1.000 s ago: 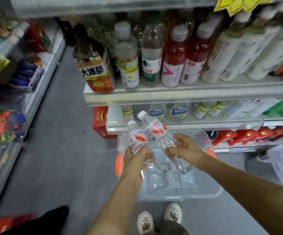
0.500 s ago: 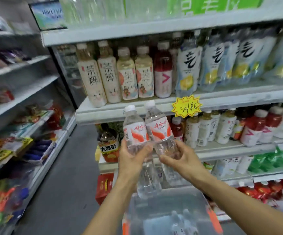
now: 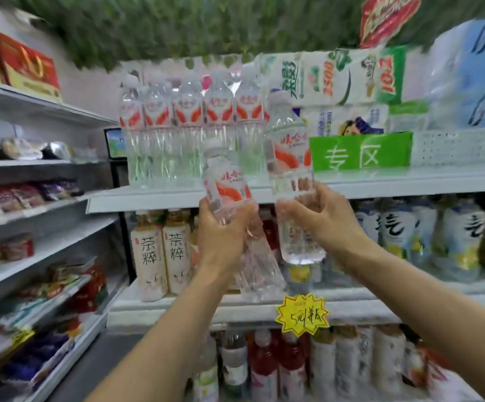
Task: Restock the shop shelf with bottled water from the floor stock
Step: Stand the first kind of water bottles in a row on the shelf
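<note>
My left hand (image 3: 223,227) grips a clear water bottle (image 3: 225,187) with a red-and-white label, tilted slightly left, just below the upper shelf edge (image 3: 148,200). My right hand (image 3: 319,219) holds a second identical bottle (image 3: 289,158) upright and higher, its cap level with the row of several matching water bottles (image 3: 189,126) standing on that shelf. The raised bottle is just right of that row, in front of the shelf.
A green sign (image 3: 360,152) and white packs sit right of the water row. Tea bottles (image 3: 161,250) and drink bottles fill the shelf below, with a yellow price tag (image 3: 302,314). Snack shelves (image 3: 32,198) line the left side.
Both hands have lifted the two bottles from the floor crate up past the lower shelves to the top water shelf. The right-hand bottle has risen above the left one.
</note>
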### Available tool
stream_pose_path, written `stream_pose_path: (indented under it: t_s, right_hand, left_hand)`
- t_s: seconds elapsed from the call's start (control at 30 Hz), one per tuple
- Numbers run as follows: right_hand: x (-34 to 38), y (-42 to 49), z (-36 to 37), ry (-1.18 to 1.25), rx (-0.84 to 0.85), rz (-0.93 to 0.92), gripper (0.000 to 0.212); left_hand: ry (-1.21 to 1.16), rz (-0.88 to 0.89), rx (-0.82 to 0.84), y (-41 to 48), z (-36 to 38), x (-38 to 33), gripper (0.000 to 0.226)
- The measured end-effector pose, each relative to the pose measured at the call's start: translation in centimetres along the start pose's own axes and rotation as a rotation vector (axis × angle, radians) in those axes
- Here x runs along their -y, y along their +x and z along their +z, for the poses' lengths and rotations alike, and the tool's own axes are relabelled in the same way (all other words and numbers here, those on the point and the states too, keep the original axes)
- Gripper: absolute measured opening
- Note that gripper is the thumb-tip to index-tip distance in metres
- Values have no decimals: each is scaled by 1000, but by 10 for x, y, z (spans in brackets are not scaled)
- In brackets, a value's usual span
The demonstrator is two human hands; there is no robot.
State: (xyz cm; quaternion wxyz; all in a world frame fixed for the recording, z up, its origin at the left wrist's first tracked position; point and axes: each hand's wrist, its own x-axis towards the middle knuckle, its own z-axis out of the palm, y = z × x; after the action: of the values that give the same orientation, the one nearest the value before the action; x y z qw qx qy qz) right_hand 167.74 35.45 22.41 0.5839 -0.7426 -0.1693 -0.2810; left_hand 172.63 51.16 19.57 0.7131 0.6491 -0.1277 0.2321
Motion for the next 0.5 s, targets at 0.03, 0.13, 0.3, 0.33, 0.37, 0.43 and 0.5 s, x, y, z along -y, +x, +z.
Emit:
stream_pose_path:
  t_s: [0.03, 0.13, 0.3, 0.33, 0.37, 0.43, 0.5]
  right_hand:
    - [6, 17, -5, -4, -17, -15, 18]
    - [21, 70, -15, -38, -40, -54, 24]
    - [8, 145, -15, -19, -59, 13, 49]
    - [1, 156, -14, -29, -65, 29, 55]
    - [-7, 164, -11, -33, -73, 49, 60]
    - [-20, 175, -7, -15, -84, 78, 66]
    - [-27, 183, -5, -1, -77, 76, 65]
  left_hand:
    - [15, 5, -8, 11, 5, -7, 73]
    - [2, 31, 28, 36, 20, -33, 71]
    - [59, 113, 36, 68, 40, -50, 61]
    - [64, 117, 37, 73, 43, -50, 57]
    - [64, 115, 43, 79, 45, -48, 58]
    - [54, 90, 55, 91, 49, -42, 62]
    - [68, 85, 56, 96, 51, -35, 56]
